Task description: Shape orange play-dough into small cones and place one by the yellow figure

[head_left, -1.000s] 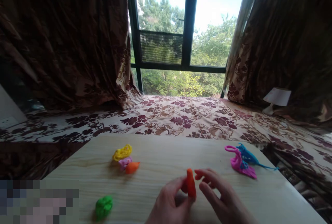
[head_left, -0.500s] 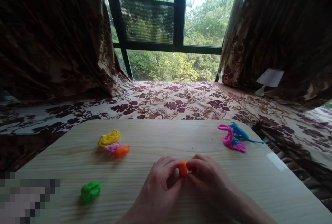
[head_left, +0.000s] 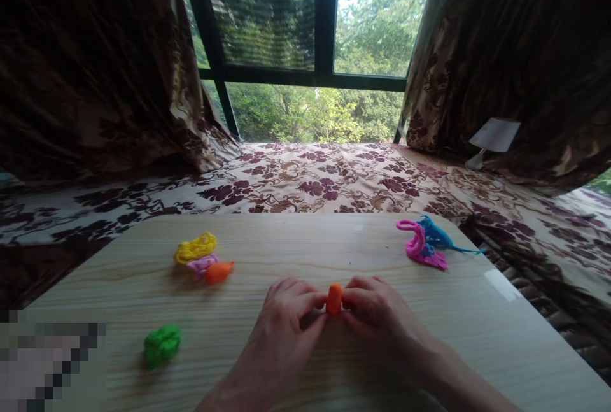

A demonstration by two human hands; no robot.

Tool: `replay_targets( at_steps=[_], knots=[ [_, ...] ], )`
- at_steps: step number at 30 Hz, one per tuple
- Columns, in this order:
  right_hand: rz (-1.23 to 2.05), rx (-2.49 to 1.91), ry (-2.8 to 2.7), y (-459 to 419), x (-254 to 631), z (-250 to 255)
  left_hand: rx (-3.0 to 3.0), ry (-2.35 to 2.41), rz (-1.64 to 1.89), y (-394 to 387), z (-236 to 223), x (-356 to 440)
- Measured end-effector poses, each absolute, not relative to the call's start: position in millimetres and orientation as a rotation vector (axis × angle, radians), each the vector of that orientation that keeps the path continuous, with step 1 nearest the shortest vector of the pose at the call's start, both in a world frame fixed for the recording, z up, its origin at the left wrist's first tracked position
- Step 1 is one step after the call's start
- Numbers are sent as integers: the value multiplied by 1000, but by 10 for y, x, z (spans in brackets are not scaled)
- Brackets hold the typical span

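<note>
Between my two hands, near the front middle of the pale wooden table (head_left: pixel 267 240), is a small upright lump of orange modelling clay (head_left: pixel 335 299). My left hand (head_left: pixel 289 316) pinches it from the left, thumb and fingers bent toward it. From the right, the fingertips of my right hand (head_left: pixel 379 310) press on its other side. The lower end of the clay is partly hidden by my thumbs, so I cannot tell whether it touches the table.
At left lie lumps of yellow (head_left: pixel 195 248), pink (head_left: pixel 203 265) and orange clay (head_left: pixel 219 272); a green lump (head_left: pixel 162 346) sits nearer. A magenta swan-like clay shape (head_left: pixel 420 249) and a blue clay piece (head_left: pixel 436 234) rest at back right. A small lamp (head_left: pixel 495 135) stands beyond.
The whole view has shifted slightly, with everything sitting a little higher and further left. The orange clay between my fingers looks a bit taller, and both hands stay on it.
</note>
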State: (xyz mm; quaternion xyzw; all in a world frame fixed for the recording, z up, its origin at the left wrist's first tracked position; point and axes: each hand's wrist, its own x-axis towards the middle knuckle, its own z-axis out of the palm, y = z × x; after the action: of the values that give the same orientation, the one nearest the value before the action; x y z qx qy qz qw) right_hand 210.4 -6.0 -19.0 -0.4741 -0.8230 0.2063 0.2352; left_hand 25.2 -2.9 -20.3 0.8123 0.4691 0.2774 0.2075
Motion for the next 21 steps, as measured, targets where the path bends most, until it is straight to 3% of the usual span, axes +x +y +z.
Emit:
replay_targets(
  at_steps=[12, 21],
  knots=[
    [485, -1289, -2305, -38, 2104, -248, 2430, 1365, 669, -32, -178, 266],
    [660, -1272, -2272, -93, 2143, -73, 2242, 1340, 715, -32, -119, 226]
  ],
)
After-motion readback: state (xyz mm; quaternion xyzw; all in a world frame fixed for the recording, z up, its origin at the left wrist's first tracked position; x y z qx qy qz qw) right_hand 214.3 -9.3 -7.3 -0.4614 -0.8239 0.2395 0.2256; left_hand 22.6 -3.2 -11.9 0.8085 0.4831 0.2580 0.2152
